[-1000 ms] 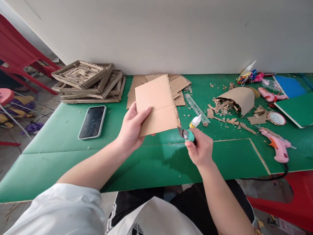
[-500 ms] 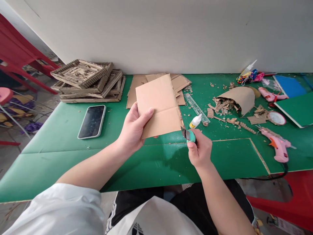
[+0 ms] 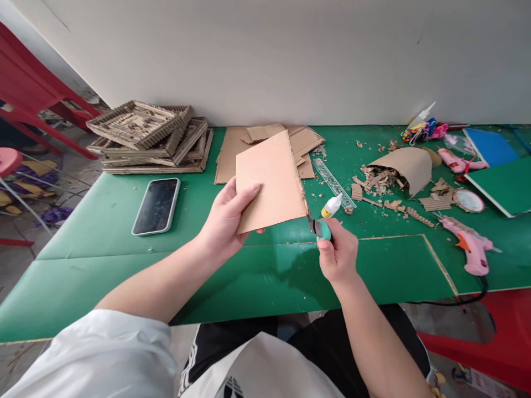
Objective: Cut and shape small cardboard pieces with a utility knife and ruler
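Our left hand (image 3: pixel 226 213) pinches the cardboard piece (image 3: pixel 271 179), thumb flat on its face and fingers behind, and our right hand (image 3: pixel 341 249) is curled firmly around the green-handled tool (image 3: pixel 324 230). Compared with half a second ago, the cardboard piece sits slightly turned and its left edge has shifted toward the right hand, while the tool has hardly moved; the crease across the face no longer shows, and we cannot tell why. We judge this to be a small re-angling that keeps the work at the corner nearest the right hand, where the tool's tip meets the ragged side edge; whether the tip bites there is too small to tell. The glue bottle (image 3: pixel 332 205) stands just beyond our right hand, tight against any forward move, with the clear ruler (image 3: pixel 329 176) lying past it. Flat cardboard sheets (image 3: pixel 230 152) lie beyond our left hand, and the phone (image 3: pixel 156 207) lies to its left. The pink glue gun (image 3: pixel 475 249) is well apart, to the right of our right hand. Our best room is toward us, over the green tabletop (image 3: pixel 265 287) between our forearms, as far as its front edge.
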Tool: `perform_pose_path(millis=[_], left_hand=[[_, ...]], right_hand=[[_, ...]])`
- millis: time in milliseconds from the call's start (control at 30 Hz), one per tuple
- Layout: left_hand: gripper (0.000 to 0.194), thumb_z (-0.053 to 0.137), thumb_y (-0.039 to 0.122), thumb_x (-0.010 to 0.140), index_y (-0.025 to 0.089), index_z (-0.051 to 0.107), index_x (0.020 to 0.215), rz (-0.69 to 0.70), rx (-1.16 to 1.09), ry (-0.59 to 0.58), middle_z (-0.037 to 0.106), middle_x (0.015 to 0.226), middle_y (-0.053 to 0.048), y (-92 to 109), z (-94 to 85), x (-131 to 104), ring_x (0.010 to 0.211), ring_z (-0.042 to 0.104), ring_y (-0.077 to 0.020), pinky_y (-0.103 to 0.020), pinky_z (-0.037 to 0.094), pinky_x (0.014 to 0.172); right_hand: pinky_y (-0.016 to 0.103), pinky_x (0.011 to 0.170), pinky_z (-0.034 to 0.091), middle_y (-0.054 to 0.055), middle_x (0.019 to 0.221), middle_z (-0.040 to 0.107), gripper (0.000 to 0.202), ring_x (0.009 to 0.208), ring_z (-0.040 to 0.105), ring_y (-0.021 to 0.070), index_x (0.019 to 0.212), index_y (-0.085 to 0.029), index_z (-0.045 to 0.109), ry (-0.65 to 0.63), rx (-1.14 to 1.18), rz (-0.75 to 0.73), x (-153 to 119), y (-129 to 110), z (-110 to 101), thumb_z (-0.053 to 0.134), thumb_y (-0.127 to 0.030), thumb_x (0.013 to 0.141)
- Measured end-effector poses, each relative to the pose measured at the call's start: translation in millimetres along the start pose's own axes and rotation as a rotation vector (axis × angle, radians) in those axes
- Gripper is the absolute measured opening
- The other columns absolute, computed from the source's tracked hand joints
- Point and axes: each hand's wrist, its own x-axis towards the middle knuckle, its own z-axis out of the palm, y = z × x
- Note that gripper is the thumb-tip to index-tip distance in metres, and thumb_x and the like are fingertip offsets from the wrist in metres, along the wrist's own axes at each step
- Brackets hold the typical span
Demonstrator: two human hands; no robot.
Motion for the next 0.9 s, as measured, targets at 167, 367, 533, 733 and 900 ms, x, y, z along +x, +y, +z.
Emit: perform_pose_path(millis=[167, 367, 533, 733, 900], left_hand=[[0.014, 0.062, 0.019, 0.078, 0.017, 0.055, 0.089, -0.126, -0.051, 0.054, 0.059, 0.072, 0.003, -4, -3.1, 2, 0.044, 0.055, -0.0056, -0.013, 0.041, 0.028], [0.019, 0.058, 0.016, 0.081, 0.013, 0.059, 0.1, -0.403, 0.012, 0.036, 0.061, 0.072, 0.0, -14, -17.4, -15, 0.045, 0.056, -0.0059, -0.012, 0.04, 0.028], [0.037, 0.051, 0.036, 0.086, 0.015, 0.055, 0.116, -0.526, 0.224, -0.141, 0.063, 0.076, -0.004, -14, -40.0, -27, 0.045, 0.056, -0.0091, -0.016, 0.041, 0.031], [0.061, 0.036, 0.059, 0.087, 0.017, 0.052, 0.128, 0.393, 0.844, -0.083, 0.059, 0.111, -0.012, 0, -78.1, -31, 0.094, 0.059, -0.019, -0.03, 0.053, 0.076], [0.042, 0.056, 0.045, 0.083, 0.023, 0.06, 0.118, 0.699, 1.283, -0.298, 0.068, 0.109, -0.007, 2, -52.5, -37, 0.097, 0.063, -0.0199, -0.03, 0.048, 0.085]], right_hand=[[0.024, 0.047, 0.031, -0.003, 0.055, 0.045, 0.051, 0.048, 0.039, 0.0095, 0.079, -0.02, 0.055, -0.103, 0.364, 0.184, -5, 2, -3, 0.033, -0.066, 0.086], [0.022, 0.052, 0.04, -0.006, 0.063, 0.051, 0.037, 0.052, 0.044, 0.008, 0.106, -0.026, 0.061, -0.287, 0.517, 0.362, 4, -16, -10, 0.072, -0.038, 0.072], [0.023, 0.059, 0.043, -0.001, 0.075, 0.063, 0.012, 0.063, 0.054, 0.0101, 0.085, -0.022, 0.064, -0.317, 0.488, 0.281, 10, -28, -2, 0.061, -0.033, 0.081], [0.023, 0.051, 0.039, -0.006, 0.06, 0.052, 0.024, 0.051, 0.046, 0.0082, 0.078, -0.02, 0.059, -0.351, 0.586, 0.53, 19, -30, 1, 0.07, -0.04, 0.071], [0.022, 0.046, 0.036, -0.01, 0.05, 0.044, 0.029, 0.043, 0.04, 0.0076, 0.083, -0.02, 0.055, -0.397, 0.658, 0.679, 24, -32, 14, 0.07, -0.039, 0.068]])
